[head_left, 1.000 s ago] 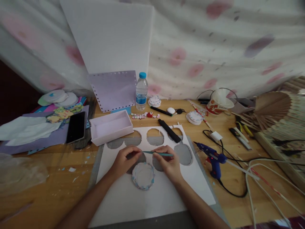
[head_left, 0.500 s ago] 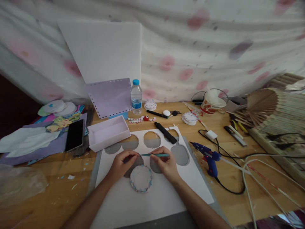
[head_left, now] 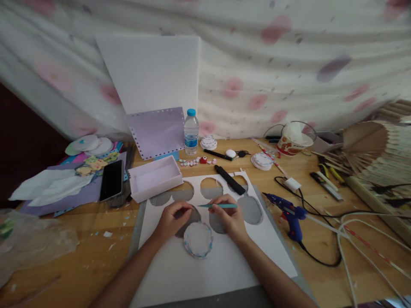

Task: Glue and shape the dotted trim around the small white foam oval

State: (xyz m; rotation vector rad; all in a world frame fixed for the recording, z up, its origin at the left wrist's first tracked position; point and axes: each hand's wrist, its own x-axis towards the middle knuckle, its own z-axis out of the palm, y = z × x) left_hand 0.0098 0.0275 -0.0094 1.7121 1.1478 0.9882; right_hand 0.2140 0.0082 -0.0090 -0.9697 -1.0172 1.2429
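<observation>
My right hand [head_left: 228, 216] pinches a thin teal tool [head_left: 218, 205] that points left toward my left hand [head_left: 172, 219]. The left hand's fingertips are pressed together beside the tool's tip, and I cannot tell what they hold. Both hands rest on a white foam sheet [head_left: 212, 269] with several round holes cut out of it. A round white disc with a blue and pink decorated rim [head_left: 198, 239] lies on the sheet just below and between my hands.
A blue glue gun [head_left: 288, 211] with its cable lies right of the sheet. A black marker [head_left: 230, 179], a white box [head_left: 156, 177], a phone [head_left: 111, 180], a water bottle [head_left: 191, 131], a purple perforated sheet [head_left: 159, 131] and a paper cup [head_left: 293, 141] stand farther back.
My view has shifted a little, so everything sits slightly more to the right. My hands keep the same hold over the sheet, with the teal tool between them.
</observation>
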